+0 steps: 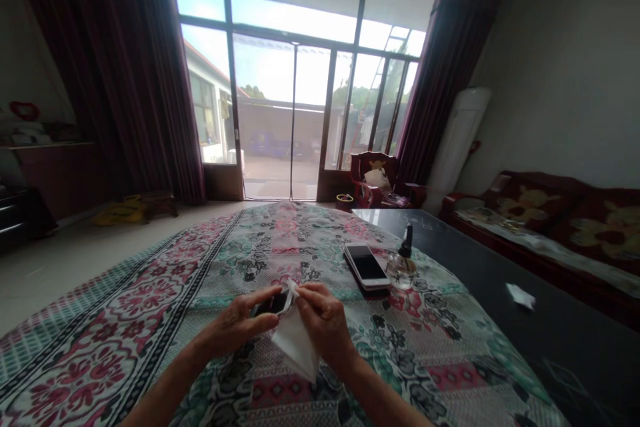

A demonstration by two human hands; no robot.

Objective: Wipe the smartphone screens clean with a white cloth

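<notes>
Dark-screened device (269,307) gripped in left hand (241,320), over tablecloth (210,280), well inside its right edge. Right hand (324,317) pinches white tissue (299,343) against device's end. Farther, toward right edge: white phone (367,265), glass bottle (401,272) just beside it. Past far edge: armchair (362,173).

Free tablecloth (167,303) left of the hands (326,320); rightward obstacles: white phone (369,265), bottle (403,271).
</notes>
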